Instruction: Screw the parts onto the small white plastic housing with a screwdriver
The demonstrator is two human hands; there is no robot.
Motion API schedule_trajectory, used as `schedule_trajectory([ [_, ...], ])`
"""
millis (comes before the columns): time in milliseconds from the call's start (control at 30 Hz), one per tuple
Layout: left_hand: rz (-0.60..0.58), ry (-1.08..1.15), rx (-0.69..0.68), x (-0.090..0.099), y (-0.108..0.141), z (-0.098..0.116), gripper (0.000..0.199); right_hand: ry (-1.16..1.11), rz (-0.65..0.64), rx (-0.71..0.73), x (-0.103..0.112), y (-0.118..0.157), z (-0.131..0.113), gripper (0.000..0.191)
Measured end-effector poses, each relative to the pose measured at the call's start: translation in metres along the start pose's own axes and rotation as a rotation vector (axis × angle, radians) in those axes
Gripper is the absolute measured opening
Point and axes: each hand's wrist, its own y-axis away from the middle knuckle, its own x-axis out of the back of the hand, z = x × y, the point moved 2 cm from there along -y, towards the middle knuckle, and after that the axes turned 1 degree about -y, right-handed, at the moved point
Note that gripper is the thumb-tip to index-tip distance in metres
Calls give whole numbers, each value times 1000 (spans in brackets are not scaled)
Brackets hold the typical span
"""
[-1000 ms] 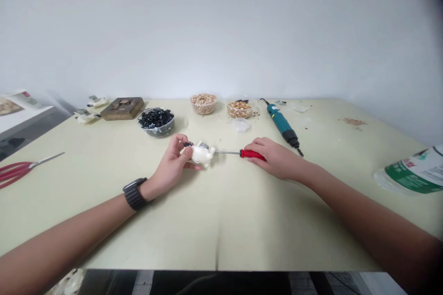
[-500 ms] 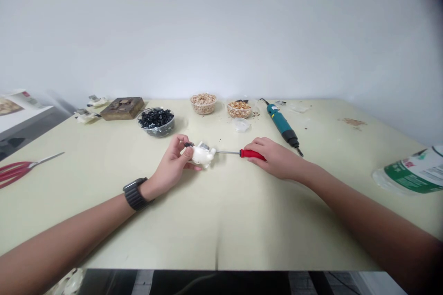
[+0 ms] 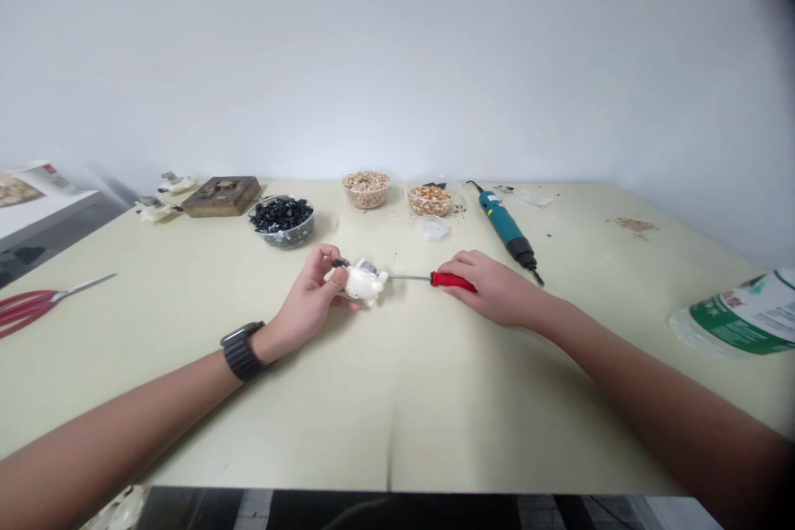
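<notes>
My left hand is closed round a small white plastic part, thumb on the near side. A grey piece shows on the part's far side, and a small black piece sits by my fingertips. My right hand grips the red handle of a screwdriver. The screwdriver lies level, its thin metal shaft pointing left, and its tip meets the right end of the white part. Whether the tip sits in a screw is too small to tell.
Behind my hands stand a tub of black pieces and two tubs of small brass-coloured pieces. A teal power screwdriver lies right. Red scissors, a brown metal block and a green-labelled bottle lie around.
The whole view has shifted very slightly. Both hands keep the same hold, with the screwdriver still against the white part.
</notes>
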Motion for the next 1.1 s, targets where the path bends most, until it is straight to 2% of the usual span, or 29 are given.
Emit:
schedule_trajectory([
  [867,-19,22,1,1,0,-3,54,5,15,10,-3,-1,2,39],
  [1100,-39,19,-26,0,1,-4,54,18,58,15,-3,-1,1,36],
])
